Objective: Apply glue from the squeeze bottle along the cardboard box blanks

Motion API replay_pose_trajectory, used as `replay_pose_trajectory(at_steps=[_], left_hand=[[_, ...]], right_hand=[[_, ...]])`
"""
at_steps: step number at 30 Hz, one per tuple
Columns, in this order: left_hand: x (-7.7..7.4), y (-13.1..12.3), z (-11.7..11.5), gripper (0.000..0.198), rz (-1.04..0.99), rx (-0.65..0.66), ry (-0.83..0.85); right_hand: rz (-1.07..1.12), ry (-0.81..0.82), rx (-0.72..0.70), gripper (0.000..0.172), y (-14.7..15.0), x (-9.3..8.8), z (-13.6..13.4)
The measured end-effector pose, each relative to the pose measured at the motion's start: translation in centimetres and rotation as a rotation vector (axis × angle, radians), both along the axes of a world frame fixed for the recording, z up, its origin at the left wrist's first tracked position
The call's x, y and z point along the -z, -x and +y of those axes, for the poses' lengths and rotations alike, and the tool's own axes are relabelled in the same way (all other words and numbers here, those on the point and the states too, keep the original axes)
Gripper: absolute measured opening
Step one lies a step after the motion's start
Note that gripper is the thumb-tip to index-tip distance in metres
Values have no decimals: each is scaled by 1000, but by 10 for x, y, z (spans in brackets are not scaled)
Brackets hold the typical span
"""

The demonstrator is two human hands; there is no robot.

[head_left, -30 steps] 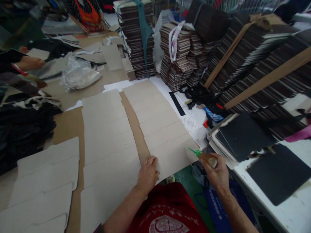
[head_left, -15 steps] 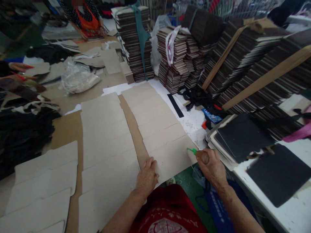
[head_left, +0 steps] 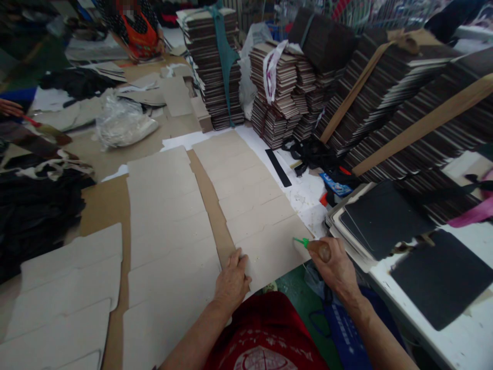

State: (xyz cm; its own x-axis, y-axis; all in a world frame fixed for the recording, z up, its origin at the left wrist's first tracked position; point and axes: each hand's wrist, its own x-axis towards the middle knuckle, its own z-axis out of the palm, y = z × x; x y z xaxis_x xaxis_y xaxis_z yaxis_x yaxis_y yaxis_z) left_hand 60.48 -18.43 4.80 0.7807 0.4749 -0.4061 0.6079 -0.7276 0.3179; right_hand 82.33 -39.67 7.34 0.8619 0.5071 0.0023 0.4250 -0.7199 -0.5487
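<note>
In my right hand (head_left: 338, 267) is a squeeze bottle (head_left: 319, 250) with brownish contents and a thin green nozzle (head_left: 301, 240). The fingers wrap round the bottle, and its tip points left over the right part of the nearest beige board (head_left: 269, 246). My left hand (head_left: 233, 280) lies at that board's left edge, its fingers stretched over the brown strip between two rows, with no object seen in it. Overlapping beige boards run away from me in the right row (head_left: 231, 164) and the middle row (head_left: 165, 216); small specks dot some of them.
More boards (head_left: 69, 288) overlap at the left, beside black cloth (head_left: 38, 216). Tied stacks of panels (head_left: 210, 67) stand behind. Dark panels (head_left: 389, 216) lie on a white table at right. A person in an orange apron (head_left: 140, 38) works at the back; another person's hand (head_left: 10, 108) shows far left.
My right hand and the bottle have shifted slightly left, taking the nozzle tip farther over the board. My left hand stays nearly still. At far left, the other person's hand and a beige piece moved away.
</note>
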Motion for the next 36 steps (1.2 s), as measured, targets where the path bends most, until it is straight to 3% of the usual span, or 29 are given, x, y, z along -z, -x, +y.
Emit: replay_pose_trajectory(at_steps=[5, 7, 18, 22, 30, 36], left_hand=[[-3, -2, 0, 57, 26, -16, 10], [-5, -2, 0, 58, 40, -26, 16], [-12, -8, -3, 59, 64, -81, 20], [-13, -9, -5, 62, 60, -92, 16], [-10, -11, -6, 62, 71, -125, 10], [-11, -12, -7, 63, 80, -133, 8]], right_hand=[[89, -259, 246, 54, -8, 8, 8], [95, -291, 274, 56, -14, 8, 15], [-99, -139, -144, 41, -57, 14, 66], [-117, -55, -207, 39, -64, 13, 74], [-222, 164, -340, 32, -80, -10, 82], [-168, 162, -401, 34, -94, -12, 80]])
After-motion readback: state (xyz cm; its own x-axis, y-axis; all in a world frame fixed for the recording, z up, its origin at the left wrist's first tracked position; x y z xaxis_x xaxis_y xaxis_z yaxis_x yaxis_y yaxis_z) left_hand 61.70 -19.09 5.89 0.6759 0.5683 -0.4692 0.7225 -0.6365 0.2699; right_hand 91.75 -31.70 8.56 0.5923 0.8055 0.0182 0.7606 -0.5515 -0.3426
